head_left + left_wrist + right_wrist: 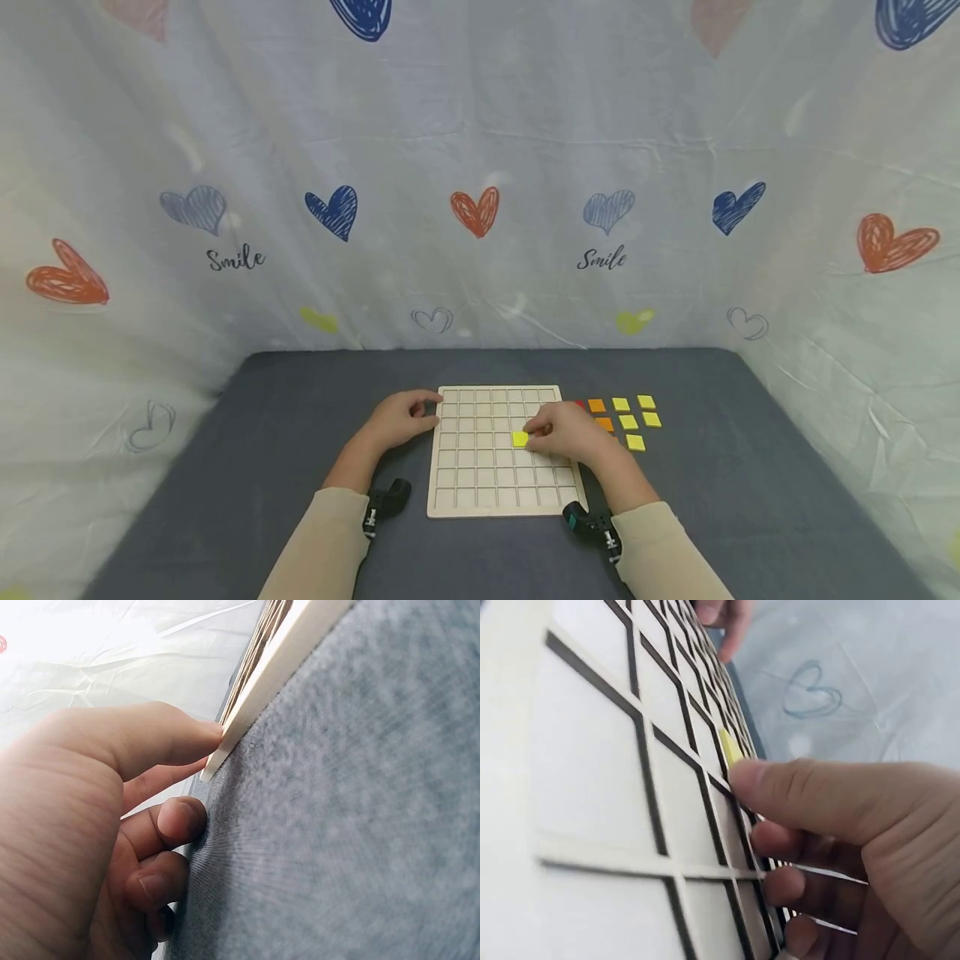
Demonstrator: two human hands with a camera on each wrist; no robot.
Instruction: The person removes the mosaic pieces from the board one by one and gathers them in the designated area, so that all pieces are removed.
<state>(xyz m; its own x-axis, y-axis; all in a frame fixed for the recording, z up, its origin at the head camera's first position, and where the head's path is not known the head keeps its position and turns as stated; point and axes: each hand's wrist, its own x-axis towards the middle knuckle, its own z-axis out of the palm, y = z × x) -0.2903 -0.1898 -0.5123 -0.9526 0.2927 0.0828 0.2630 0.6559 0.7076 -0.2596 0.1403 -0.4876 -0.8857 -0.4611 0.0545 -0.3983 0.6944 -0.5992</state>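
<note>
A pale wooden grid board (466, 479) lies on the dark grey table, with square cells across it. My right hand (558, 431) is over the board's right half, its thumb and fingertips pinching the edge of a yellow square tile (520, 439). Only a sliver of that tile (730, 746) shows past the thumb in the right wrist view. At the board's upper left edge, my left hand (397, 418) touches the rim (259, 694) with thumb and index finger. Its other fingers (178, 819) bend loosely below, off the board.
Right of the board lie several yellow tiles (627, 422), orange tiles (596, 406) and a red tile (580, 404), partly behind the right hand. A white curtain (480, 108) printed with hearts surrounds the grey table (300, 433). Each wrist wears a black camera (390, 497).
</note>
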